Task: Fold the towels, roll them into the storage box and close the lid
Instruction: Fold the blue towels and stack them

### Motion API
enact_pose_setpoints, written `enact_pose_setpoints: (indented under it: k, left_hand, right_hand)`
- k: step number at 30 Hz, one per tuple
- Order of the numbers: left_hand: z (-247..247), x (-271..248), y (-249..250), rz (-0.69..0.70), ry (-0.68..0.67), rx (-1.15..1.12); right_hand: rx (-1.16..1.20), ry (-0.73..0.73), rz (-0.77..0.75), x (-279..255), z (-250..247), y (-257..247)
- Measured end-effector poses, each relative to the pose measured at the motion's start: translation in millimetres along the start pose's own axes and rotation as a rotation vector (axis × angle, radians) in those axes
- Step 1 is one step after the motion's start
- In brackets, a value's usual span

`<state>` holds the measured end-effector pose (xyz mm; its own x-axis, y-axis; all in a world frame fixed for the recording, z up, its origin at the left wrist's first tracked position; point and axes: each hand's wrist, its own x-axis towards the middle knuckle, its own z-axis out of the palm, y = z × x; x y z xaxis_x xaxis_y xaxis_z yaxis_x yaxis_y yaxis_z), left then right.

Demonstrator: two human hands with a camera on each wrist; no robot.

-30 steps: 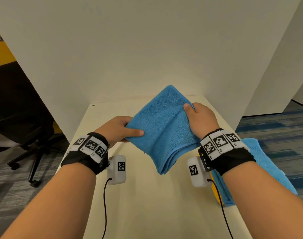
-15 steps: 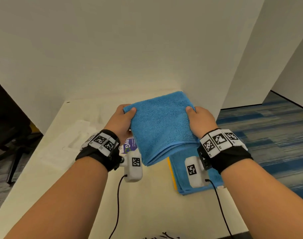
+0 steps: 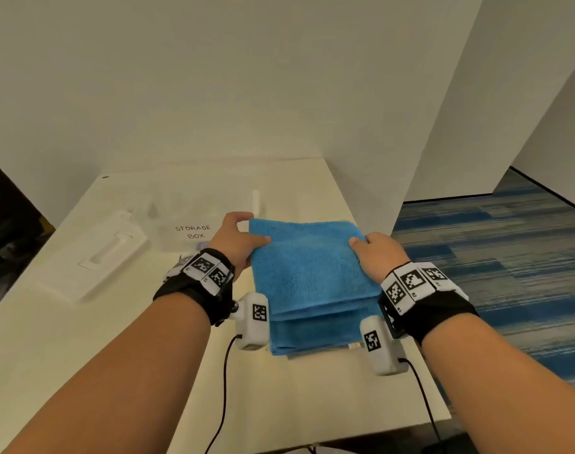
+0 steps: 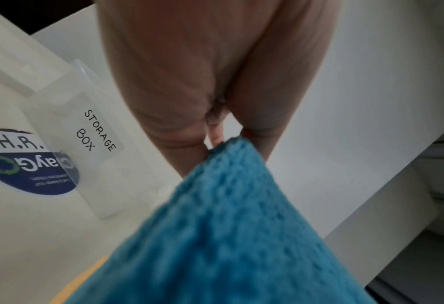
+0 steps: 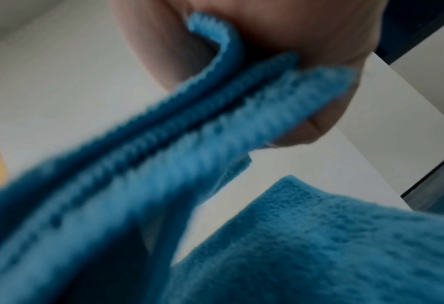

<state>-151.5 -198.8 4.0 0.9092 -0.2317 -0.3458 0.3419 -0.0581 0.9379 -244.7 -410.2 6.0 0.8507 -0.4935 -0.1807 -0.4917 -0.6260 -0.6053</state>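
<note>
The left hand point(image 3: 238, 239) pinches the far left corner of the folded blue towel point(image 3: 309, 267), thumb on top, and the right hand point(image 3: 376, 253) pinches the far right corner, its grip clamped over several layers, as the right wrist view shows. Held at both corners, the towel probably stays square and its folds together while it hangs above a second blue towel point(image 3: 315, 335) lying on the table point(image 3: 83, 339). Left of the hands stands the clear storage box point(image 3: 194, 224), open, with its white lid point(image 3: 109, 250) flat beside it. Rolling is not yet done.
</note>
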Motion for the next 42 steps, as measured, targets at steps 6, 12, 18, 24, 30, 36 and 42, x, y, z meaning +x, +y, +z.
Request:
enact_pose_setpoints:
  k: [6,12,18,24,30,36,42]
  left_hand:
    - [6,-6,-23,-0.176,-0.122,0.275]
    - [9,-11,-22,-0.127,-0.156,0.432]
    - [12,-10,-33,-0.114,-0.127,0.589]
    - [11,-4,-54,-0.244,-0.075,0.511]
    - [13,4,-67,-0.313,-0.178,0.437]
    - [7,11,-72,-0.384,-0.198,0.383]
    - [-15,19,-77,-0.375,-0.171,0.359]
  right_hand:
    - [-0.094,-0.233,0.056,5,6,29]
    - [-0.122,-0.281,0.037,10,-1,31]
    - [-0.181,-0.258,0.121,22,7,43]
    - [0.090,-0.306,0.201,27,23,54]
    - [0.220,-0.442,0.215,41,42,70]
    - [0.274,-0.504,0.199,47,53,67]
    - [0.297,-0.536,0.189,49,69,53]
